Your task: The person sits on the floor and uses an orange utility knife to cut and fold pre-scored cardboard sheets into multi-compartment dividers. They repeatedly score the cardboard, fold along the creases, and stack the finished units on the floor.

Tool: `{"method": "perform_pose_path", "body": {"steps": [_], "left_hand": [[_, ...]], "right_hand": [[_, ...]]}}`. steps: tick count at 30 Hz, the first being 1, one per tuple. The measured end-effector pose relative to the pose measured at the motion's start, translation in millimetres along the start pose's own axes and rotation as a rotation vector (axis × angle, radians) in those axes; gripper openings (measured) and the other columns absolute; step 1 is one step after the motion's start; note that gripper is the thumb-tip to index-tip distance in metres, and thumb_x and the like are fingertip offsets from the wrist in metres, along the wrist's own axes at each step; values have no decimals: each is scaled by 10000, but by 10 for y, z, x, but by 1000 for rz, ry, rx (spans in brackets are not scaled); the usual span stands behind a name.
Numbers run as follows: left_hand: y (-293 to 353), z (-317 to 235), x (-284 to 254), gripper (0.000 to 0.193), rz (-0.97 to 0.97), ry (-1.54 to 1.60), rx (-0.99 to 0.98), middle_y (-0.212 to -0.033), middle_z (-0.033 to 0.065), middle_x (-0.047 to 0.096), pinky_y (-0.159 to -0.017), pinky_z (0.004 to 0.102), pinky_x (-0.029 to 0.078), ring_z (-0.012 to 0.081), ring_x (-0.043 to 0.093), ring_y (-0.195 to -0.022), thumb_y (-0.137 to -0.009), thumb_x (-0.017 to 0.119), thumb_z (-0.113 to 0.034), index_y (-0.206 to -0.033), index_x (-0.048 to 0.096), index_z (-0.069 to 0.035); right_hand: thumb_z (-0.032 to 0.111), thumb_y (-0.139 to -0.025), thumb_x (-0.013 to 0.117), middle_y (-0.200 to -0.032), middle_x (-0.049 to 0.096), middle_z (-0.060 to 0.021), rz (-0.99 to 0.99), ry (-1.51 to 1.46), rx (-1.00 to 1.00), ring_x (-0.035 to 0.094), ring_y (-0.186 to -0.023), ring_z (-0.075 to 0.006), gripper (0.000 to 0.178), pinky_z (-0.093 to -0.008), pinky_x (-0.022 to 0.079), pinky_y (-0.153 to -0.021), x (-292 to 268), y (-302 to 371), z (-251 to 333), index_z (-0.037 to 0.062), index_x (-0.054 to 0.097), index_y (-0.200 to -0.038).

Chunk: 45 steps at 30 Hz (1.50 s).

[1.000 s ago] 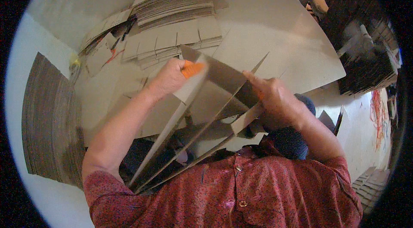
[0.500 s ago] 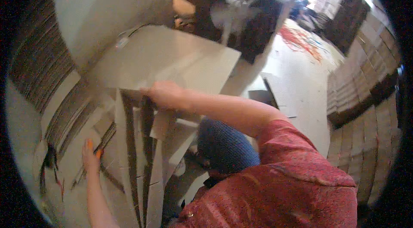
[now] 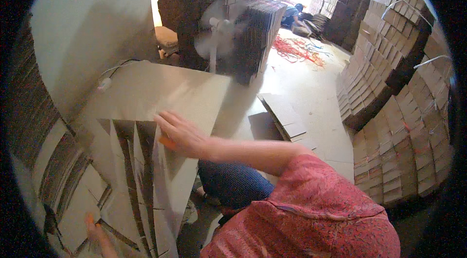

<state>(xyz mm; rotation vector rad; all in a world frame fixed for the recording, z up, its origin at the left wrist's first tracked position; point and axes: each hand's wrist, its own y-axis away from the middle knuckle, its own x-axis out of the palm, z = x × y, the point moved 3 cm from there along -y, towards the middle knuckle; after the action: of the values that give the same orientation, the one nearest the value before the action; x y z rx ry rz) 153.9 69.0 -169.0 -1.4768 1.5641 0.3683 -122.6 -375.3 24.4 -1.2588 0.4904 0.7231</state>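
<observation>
My right hand [image 3: 182,134] reaches over the far right edge of a slotted cardboard piece [image 3: 163,180]. Its fingers are stretched out and slightly blurred, with an orange covering showing on one side. Long, narrow cardboard strips with dark gaps between them run from there toward me. At the lower left, my left hand [image 3: 100,241] is beside a flat cardboard sheet [image 3: 82,194], with orange on a finger. Its fingers look extended, though part of the hand is cut off by the lower edge of the picture.
The work table [image 3: 194,85] extends beyond the cardboard. Stacked cardboard [image 3: 24,97] stands at left, and tall bundles [image 3: 389,146] at right. Behind the table are a spinning fan [image 3: 216,31] and more stacks. Loose cardboard [image 3: 282,114], red straps [image 3: 296,51] and another person [image 3: 292,16] are on the floor.
My right hand has gone from a closed hold on the cardboard edge to stretched fingers. A raised flap near it no longer stands up. The whole view has shifted, showing more at right.
</observation>
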Motion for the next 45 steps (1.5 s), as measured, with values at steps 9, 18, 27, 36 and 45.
{"method": "perform_pose_path", "body": {"steps": [9,18,27,36,45], "left_hand": [[165,-1048,-547,353,122,-172,125,-1185,141,510,-897,372,398,283,481,-1072,-884,446,-214,-1181,497,-30],[150,-944,-471,464,242,-111,54,-1307,104,402,-987,361,308,271,351,-1209,-914,340,-353,-1281,399,-75],[191,-999,-524,474,166,-160,116,-1323,101,383,-992,365,299,264,332,-1227,-915,333,-363,-1294,383,-84],[193,-967,-473,458,143,-155,105,-1318,101,390,-989,366,304,262,337,-1225,-915,339,-344,-1292,389,-89],[257,-1120,-496,443,131,-165,83,-1314,102,397,-985,367,310,261,341,-1224,-914,346,-324,-1289,395,-93]], "right_hand": [[310,-774,589,-1098,499,-163,373,110,304,463,-1020,-337,442,-417,383,-877,-163,1309,-191,35,509,-1111],[441,-782,536,-1142,493,-139,469,131,394,427,-1090,-320,482,-435,347,-904,-62,1301,-292,86,533,-1108],[380,-774,584,-1112,511,-158,427,80,363,449,-1064,-318,433,-419,358,-894,-50,1203,-289,47,566,-1050],[225,-808,585,-911,596,-160,140,-721,507,565,-867,-300,235,-335,444,-775,-156,1062,-117,11,621,-898],[288,-859,473,-879,593,-247,478,-2193,-518,597,-748,-328,363,-360,480,-634,-1508,260,955,-52,600,-879]]}}
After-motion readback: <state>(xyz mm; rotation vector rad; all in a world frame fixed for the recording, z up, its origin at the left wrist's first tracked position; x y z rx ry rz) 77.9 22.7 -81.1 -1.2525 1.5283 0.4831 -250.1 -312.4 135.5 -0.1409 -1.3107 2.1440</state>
